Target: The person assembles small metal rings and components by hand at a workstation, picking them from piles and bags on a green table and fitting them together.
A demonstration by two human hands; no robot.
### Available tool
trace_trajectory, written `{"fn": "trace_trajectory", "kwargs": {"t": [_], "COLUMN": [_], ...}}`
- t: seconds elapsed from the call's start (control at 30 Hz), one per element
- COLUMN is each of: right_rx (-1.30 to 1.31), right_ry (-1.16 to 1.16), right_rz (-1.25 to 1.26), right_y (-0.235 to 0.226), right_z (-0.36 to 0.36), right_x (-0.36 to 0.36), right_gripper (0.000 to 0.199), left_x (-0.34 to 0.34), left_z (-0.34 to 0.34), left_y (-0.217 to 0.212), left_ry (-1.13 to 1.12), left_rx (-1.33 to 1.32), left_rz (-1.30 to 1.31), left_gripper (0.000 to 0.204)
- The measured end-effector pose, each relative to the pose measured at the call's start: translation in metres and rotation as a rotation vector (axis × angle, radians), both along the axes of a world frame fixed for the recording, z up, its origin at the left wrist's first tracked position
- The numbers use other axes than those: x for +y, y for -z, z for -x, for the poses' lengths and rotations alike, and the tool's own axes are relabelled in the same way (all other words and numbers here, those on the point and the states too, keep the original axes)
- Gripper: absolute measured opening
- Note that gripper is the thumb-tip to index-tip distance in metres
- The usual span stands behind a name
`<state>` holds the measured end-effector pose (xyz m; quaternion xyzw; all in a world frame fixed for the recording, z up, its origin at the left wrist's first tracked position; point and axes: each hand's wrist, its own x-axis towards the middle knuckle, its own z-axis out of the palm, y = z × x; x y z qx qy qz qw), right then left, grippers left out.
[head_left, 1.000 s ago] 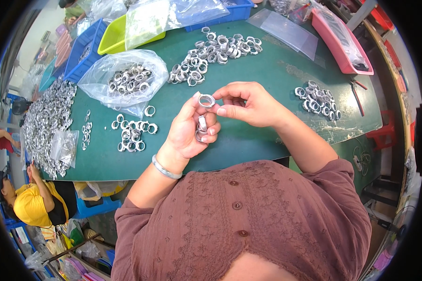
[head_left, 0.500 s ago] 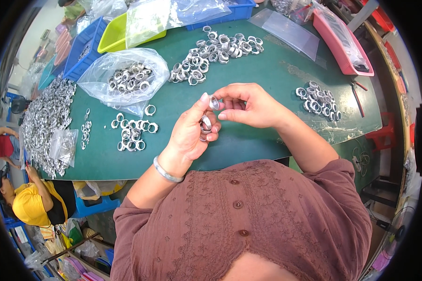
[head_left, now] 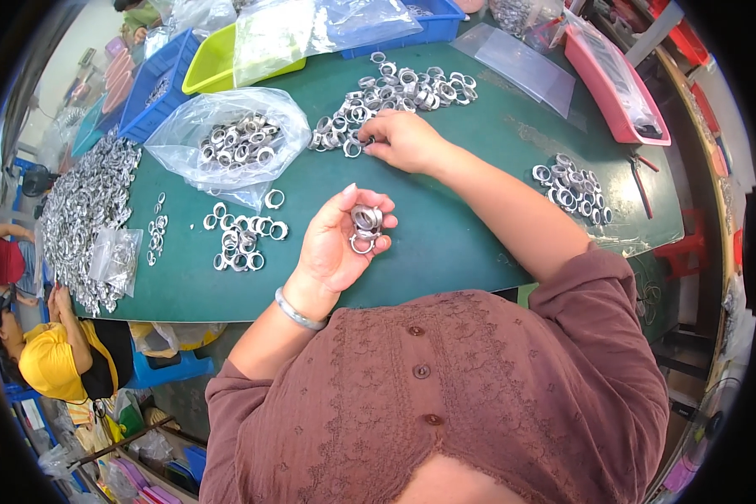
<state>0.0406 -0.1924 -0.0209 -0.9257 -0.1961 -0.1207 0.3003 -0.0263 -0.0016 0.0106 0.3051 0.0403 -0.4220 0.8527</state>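
Note:
My left hand (head_left: 334, 239), palm up with the fingers curled, cradles several silvery metal rings (head_left: 366, 220) that have small lugs and resemble watch cases. A light-coloured bangle circles that wrist. Farther off, my right hand (head_left: 407, 141) reaches to the near edge of a large pile of the same rings (head_left: 420, 88). Its thumb and forefinger pinch at a ring there, which the fingers partly hide. Left of my left hand lies a small cluster of rings (head_left: 242, 239). Behind that, an open clear plastic bag (head_left: 286, 126) contains more of them.
On the green table (head_left: 462, 244), another ring group (head_left: 573, 189) sits at right beside red-handled pliers (head_left: 641, 185) and a pink tray (head_left: 613, 92). A large heap of small metal parts (head_left: 84, 218) lies at left. Green (head_left: 210, 63) and blue bins (head_left: 155, 84) stand behind. A person in yellow (head_left: 55, 365) sits at left.
My right hand has left my left hand and moved away to the large pile. The ring held up between both hands is now lowered; my left hand has opened somewhat around its rings.

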Motion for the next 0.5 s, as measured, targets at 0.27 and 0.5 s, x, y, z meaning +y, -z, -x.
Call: {"fn": "trace_trajectory", "kwargs": {"t": [0.27,0.5], "right_rx": [-0.149,-0.298], "right_ry": [-0.144,-0.22], "right_rz": [-0.298,-0.237], "right_y": [-0.024,-0.041], "right_z": [0.035,0.079], "right_x": [0.003,0.007], "right_gripper": [0.01,0.016], "left_x": [0.006,-0.001], "left_z": [-0.007,-0.004], "left_y": [0.006,-0.005], "left_ry": [-0.088,-0.052], "left_rx": [-0.118,-0.297], "left_rz": [-0.141,-0.25], "left_gripper": [0.024,0.028]}}
